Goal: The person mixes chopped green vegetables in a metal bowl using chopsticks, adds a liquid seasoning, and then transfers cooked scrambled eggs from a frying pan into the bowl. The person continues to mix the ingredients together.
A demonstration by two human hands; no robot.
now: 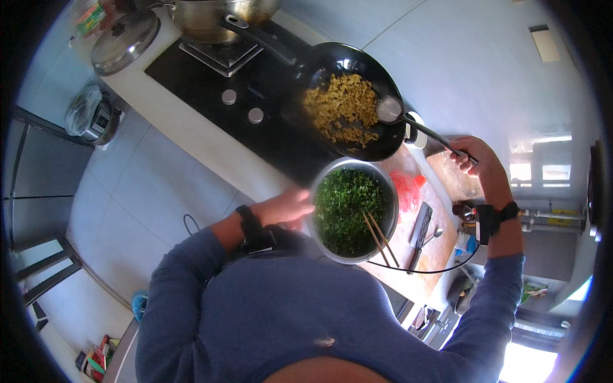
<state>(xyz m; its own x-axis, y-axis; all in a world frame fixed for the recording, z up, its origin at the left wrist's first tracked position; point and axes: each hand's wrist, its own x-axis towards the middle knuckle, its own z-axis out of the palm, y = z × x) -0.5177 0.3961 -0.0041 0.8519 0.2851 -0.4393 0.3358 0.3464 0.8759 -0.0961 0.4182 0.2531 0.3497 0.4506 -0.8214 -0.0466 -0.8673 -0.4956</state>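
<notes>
My right hand grips the handle of a ladle, whose bowl holds a white substance over the black wok. Yellow-brown chopped food, perhaps scrambled egg, lies in the wok. At the left rim of a metal bowl is my left hand, blurred; whether its fingers grip the rim I cannot tell. Finely chopped greens fill the bowl, and a pair of wooden chopsticks leans out over its near right rim.
The wok sits on a black glass cooktop beside a large metal pot. A pot lid rests at the far left of the counter. Right of the bowl are a red bag, a kitchen knife and a small spoon.
</notes>
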